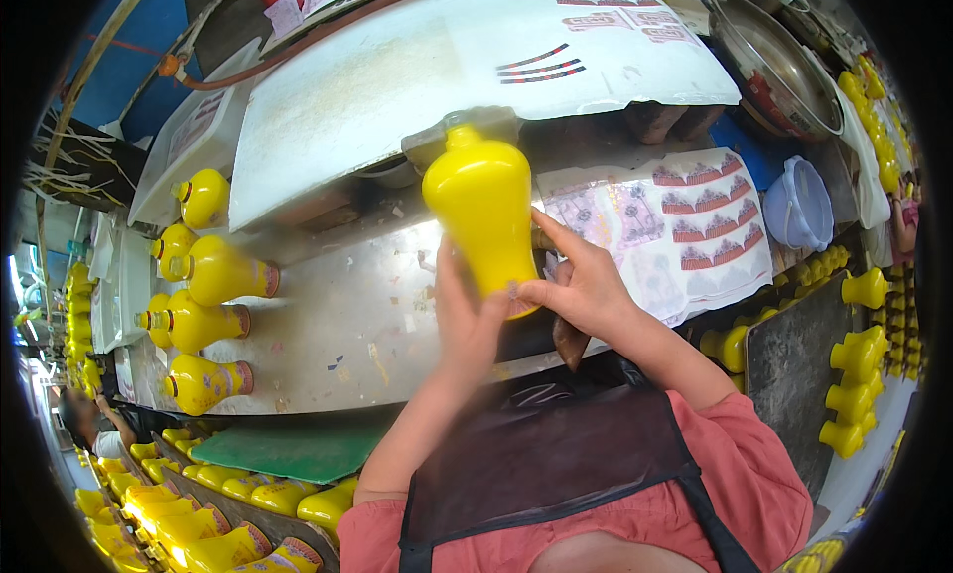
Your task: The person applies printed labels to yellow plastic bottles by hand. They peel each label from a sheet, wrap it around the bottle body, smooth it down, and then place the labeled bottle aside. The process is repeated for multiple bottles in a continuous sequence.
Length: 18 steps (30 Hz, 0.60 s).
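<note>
A glossy yellow vase-shaped bottle (479,191) is between my two hands above the worktable, its narrow neck pointing away from me. My left hand (465,300) is closed against the left side of its lower part, slightly blurred. From the right, my right hand (584,283) grips the lower part, thumb near the base and forefinger along the side. Around the base shows a small pinkish patterned patch, partly covered by my thumb. Just right of the bottle lies a sheet of printed decals (707,215) with red patterned strips and pinkish designs.
Several yellow bottles (223,270) with decorated bases stand at the table's left end. Across the far side runs a white board (347,96) with dark red strips (541,69) on it. A metal pan (774,62) and a pale blue bucket (797,206) stand at right. More bottles fill racks below.
</note>
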{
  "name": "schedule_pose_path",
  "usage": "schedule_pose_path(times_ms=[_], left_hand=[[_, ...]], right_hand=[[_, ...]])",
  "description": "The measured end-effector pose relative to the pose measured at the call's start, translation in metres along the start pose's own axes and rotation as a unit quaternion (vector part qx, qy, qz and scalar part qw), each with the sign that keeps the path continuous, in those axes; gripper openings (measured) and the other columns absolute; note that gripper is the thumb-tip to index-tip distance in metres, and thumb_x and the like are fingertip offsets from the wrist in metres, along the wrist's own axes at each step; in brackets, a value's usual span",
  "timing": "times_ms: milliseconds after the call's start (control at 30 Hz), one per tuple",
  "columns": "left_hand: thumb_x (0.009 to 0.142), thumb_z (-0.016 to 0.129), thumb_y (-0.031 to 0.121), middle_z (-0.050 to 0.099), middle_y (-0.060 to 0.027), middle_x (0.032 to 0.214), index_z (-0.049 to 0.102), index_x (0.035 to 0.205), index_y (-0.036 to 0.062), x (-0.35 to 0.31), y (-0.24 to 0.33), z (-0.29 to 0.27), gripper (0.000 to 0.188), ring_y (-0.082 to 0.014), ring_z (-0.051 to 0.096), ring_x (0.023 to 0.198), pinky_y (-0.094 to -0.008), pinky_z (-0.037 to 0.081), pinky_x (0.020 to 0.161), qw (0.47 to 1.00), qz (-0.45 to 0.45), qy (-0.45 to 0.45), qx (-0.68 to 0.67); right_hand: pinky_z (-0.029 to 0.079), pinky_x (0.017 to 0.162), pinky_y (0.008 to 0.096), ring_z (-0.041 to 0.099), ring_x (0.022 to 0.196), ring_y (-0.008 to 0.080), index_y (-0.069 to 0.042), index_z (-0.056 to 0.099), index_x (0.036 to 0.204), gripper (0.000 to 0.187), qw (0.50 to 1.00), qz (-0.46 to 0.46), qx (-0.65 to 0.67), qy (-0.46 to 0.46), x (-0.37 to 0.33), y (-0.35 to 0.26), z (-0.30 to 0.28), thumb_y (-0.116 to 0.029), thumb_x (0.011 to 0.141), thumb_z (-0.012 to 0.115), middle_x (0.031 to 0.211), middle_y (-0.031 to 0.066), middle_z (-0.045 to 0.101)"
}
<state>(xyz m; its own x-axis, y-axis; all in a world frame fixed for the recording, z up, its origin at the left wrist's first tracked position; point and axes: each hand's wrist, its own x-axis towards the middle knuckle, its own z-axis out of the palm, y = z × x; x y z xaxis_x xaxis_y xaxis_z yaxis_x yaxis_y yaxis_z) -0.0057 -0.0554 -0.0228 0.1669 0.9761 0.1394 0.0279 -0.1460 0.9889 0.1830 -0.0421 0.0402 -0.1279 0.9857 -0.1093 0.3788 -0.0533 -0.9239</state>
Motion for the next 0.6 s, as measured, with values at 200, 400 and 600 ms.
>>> schedule_pose_path(times_ms=[200,400,600], left_hand=[[0.105,0.051,0.027,0.034,-0.0231,0.157,0.001,0.164,0.0001,0.002,0.005,-0.003,0.082,-0.0305,0.039,0.144,-0.0395,0.032,0.118,0.999,0.002,-0.011,0.048],[0.105,0.049,0.027,0.027,-0.0247,0.163,0.000,0.164,-0.0026,0.004,0.008,-0.003,0.082,-0.0318,0.034,0.149,-0.0391,0.028,0.121,0.999,0.008,-0.019,0.043],[0.106,0.047,0.027,0.030,-0.0245,0.162,0.003,0.164,-0.0012,0.003,0.009,-0.001,0.078,-0.0310,0.035,0.149,-0.0391,0.028,0.121,0.998,0.005,-0.010,0.064]], right_hand=[[0.044,0.052,0.0258,0.050,0.052,0.0073,-0.003,0.041,0.157,0.091,0.998,-0.053,-0.030,0.019,-0.003,0.004,0.005,-0.025,0.080,0.083,0.068,0.0060,0.059],[0.045,0.053,0.0271,0.050,0.053,0.0087,-0.003,0.041,0.157,0.092,0.994,-0.088,-0.053,0.031,-0.002,0.009,0.005,-0.026,0.079,0.083,0.080,0.0092,0.063],[0.044,0.054,0.0252,0.048,0.053,0.0064,-0.004,0.044,0.155,0.088,0.996,-0.065,-0.049,0.026,0.000,0.015,0.005,-0.021,0.078,0.082,0.075,0.0062,0.061]])
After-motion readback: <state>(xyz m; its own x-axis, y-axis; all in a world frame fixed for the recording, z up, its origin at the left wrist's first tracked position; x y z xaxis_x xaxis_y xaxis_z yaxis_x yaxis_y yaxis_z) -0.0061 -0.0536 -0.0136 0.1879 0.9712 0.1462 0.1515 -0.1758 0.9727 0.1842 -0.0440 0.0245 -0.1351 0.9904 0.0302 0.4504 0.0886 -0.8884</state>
